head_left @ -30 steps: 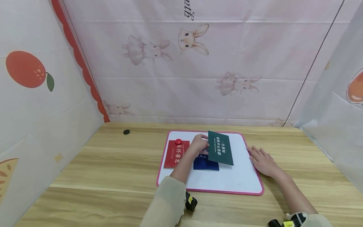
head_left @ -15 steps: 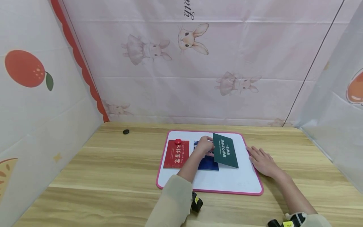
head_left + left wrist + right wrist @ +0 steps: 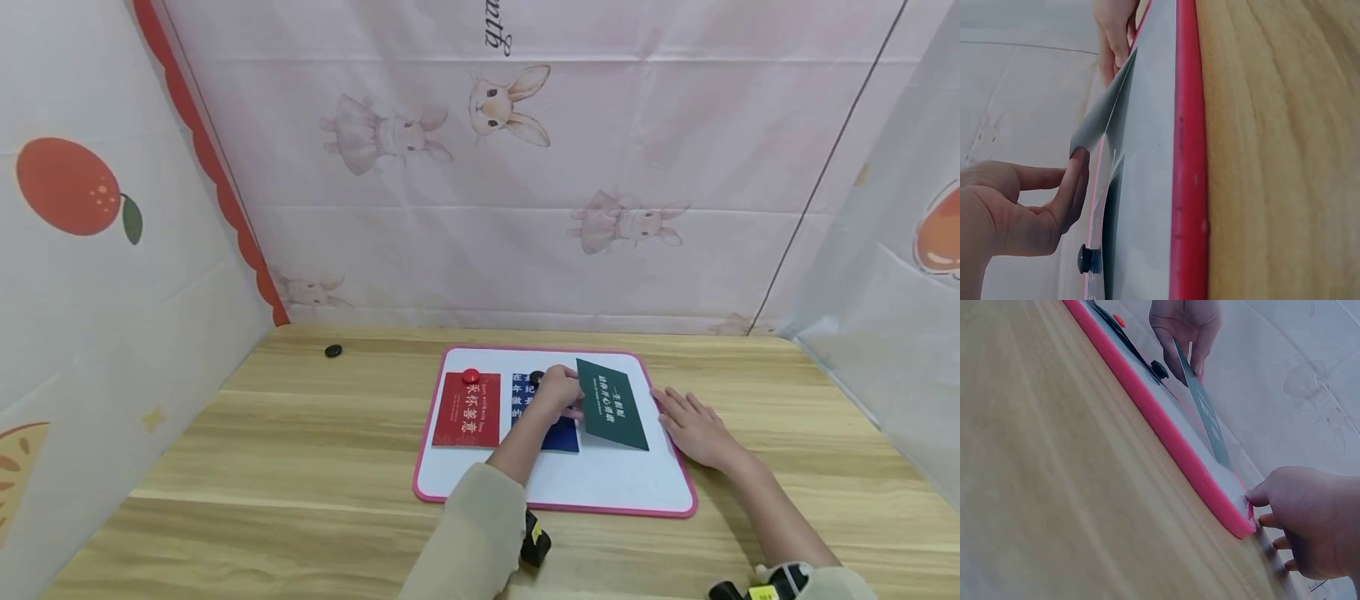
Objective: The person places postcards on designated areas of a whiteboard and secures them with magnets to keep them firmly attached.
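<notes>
A dark green card (image 3: 612,406) with white lettering is pinched along its left edge by my left hand (image 3: 557,392). It tilts over the right part of a pink-rimmed whiteboard (image 3: 630,492). In the right wrist view, the card's (image 3: 1207,415) far end is low, close to the board. My right hand (image 3: 699,429) lies with fingers extended at the board's right edge, its thumb touching the rim. A red card (image 3: 467,417) under a red magnet (image 3: 470,377) lies on the board's left. Beside it is a blue card (image 3: 561,437) with a black magnet (image 3: 536,377), partly hidden by my left hand.
A loose black magnet (image 3: 333,351) lies at the back left of the wooden table (image 3: 247,467). Printed fabric walls (image 3: 420,258) enclose the table at the back and both sides.
My left hand has carried the green card rightward and slightly nearer, off the blue card. The black magnet on the blue card has come into sight. My right hand has stayed in place.
</notes>
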`<state>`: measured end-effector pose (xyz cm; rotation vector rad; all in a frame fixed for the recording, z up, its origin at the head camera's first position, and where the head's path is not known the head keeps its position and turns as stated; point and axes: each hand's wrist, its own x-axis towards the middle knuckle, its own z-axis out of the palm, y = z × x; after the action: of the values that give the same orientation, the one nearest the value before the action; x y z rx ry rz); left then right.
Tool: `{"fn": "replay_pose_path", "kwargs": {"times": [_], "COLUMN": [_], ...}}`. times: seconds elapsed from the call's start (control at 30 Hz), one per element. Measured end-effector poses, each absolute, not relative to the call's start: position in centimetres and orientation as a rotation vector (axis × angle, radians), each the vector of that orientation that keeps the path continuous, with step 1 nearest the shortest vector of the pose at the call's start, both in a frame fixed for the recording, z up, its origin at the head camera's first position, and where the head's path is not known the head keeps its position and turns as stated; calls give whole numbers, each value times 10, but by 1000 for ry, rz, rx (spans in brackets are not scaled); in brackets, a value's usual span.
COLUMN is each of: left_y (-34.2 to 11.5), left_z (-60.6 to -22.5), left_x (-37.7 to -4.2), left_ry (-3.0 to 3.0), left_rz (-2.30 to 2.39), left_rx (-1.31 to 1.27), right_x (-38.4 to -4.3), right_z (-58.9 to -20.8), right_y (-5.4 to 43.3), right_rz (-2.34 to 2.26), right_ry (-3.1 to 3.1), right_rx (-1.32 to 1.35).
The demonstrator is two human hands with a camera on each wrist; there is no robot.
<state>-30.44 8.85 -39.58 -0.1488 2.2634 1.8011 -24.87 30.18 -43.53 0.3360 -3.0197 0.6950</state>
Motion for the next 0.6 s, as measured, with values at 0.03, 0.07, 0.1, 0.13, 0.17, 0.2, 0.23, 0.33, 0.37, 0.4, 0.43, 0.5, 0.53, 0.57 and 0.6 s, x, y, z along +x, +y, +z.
{"fn": "replay_pose_path", "kwargs": {"times": [0.03, 0.07, 0.1, 0.13, 0.17, 0.2, 0.23, 0.33, 0.37, 0.4, 0.43, 0.5, 0.53, 0.57, 0.6], "left_y": [89, 90, 91, 92, 93, 94, 95, 97, 98, 98, 99, 100, 100, 101, 101], "left_z": [-396, -396, -397, -397, -398, -398, -399, -399, -399, -399, -399, -398, -398, -398, -398], "left_x": [-304, -304, -305, -305, -305, -305, -304, -303, -303, -303, -303, -302, -303, -303, -303], "left_ry": [2271, 2278, 2291, 2308, 2320, 2334, 2349, 2382, 2388, 2401, 2416, 2444, 2457, 2473, 2490], "left_rz": [1792, 1783, 1769, 1754, 1744, 1733, 1722, 1701, 1697, 1686, 1673, 1644, 1626, 1607, 1584], "left_rx": [-153, -158, -163, -163, -160, -155, -149, -124, -120, -117, -115, -112, -117, -122, -126], "right_x": [-249, -249, -249, -249, -249, -249, -249, -250, -250, -250, -251, -251, -251, -252, -252], "right_z": [-435, -435, -435, -435, -435, -436, -436, -437, -437, -437, -437, -438, -438, -438, -438], "right_y": [302, 302, 302, 302, 302, 302, 303, 303, 303, 303, 303, 304, 304, 304, 304], "right_rz": [694, 692, 689, 686, 683, 681, 677, 664, 662, 659, 656, 655, 655, 653, 654], "right_ry": [-3019, -3019, -3019, -3017, -3016, -3015, -3014, -3011, -3012, -3012, -3013, -3015, -3016, -3016, -3017], "right_rx": [338, 339, 339, 340, 341, 342, 343, 347, 347, 346, 344, 340, 339, 338, 338]}}
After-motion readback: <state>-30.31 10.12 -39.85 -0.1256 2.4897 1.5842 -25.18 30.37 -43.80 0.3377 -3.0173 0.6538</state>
